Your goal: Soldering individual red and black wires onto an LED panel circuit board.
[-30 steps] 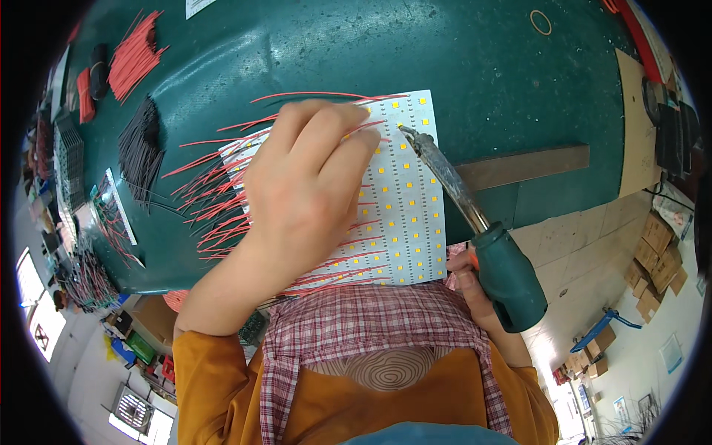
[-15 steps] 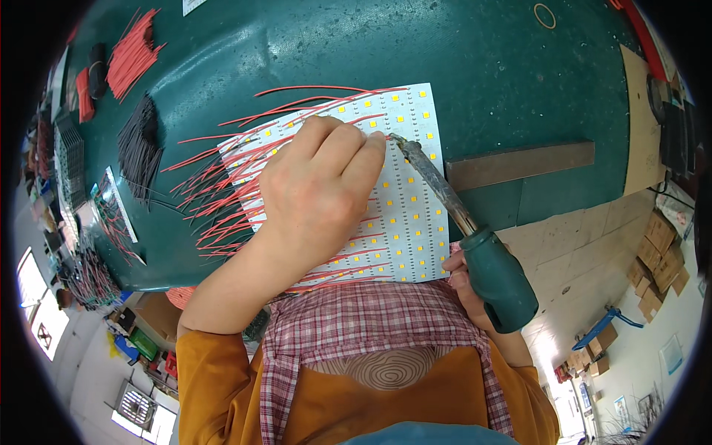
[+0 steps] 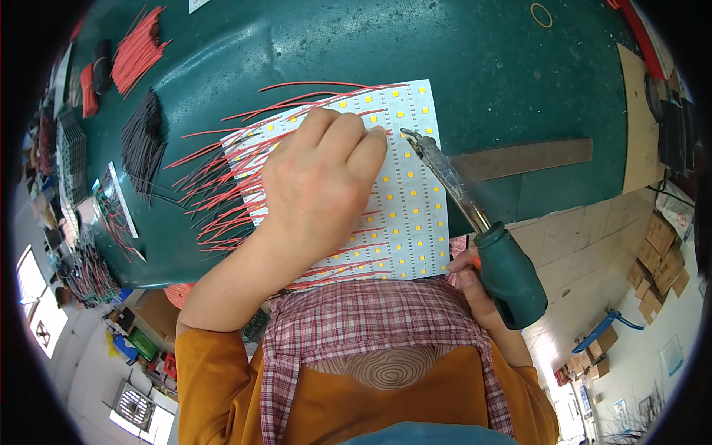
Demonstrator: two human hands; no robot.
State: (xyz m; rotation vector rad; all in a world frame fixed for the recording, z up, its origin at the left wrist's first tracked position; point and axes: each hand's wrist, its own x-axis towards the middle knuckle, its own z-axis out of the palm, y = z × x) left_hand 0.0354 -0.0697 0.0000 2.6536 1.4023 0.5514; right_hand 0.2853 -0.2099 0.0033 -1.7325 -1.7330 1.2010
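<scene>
A white LED board (image 3: 404, 230) with rows of yellow LEDs lies on the table in front of me. Red and black wires spread over its left side, and several red wires run across its face. My left hand (image 3: 322, 167) is closed above the board, pinching a red wire (image 3: 389, 133) whose end shows just right of my fingertips. My right hand (image 3: 478, 289) grips a soldering iron (image 3: 510, 278) by its green handle, which partly hides the fingers. The iron's dark, crusted tip points up and left, a little right of the wire end and apart from it.
A flat metal bar (image 3: 526, 158) lies right of the board. Bundles of red wires (image 3: 139, 52) and black wires (image 3: 142, 141) rest at the left, near a wired strip (image 3: 122, 204). A rubber band (image 3: 541, 15) lies at the far right. Cardboard (image 3: 639, 122) borders the table's right end.
The soldering iron has drawn back to the right, its tip moving away from the wire end. My left hand stays nearly in place, still pinching the wire.
</scene>
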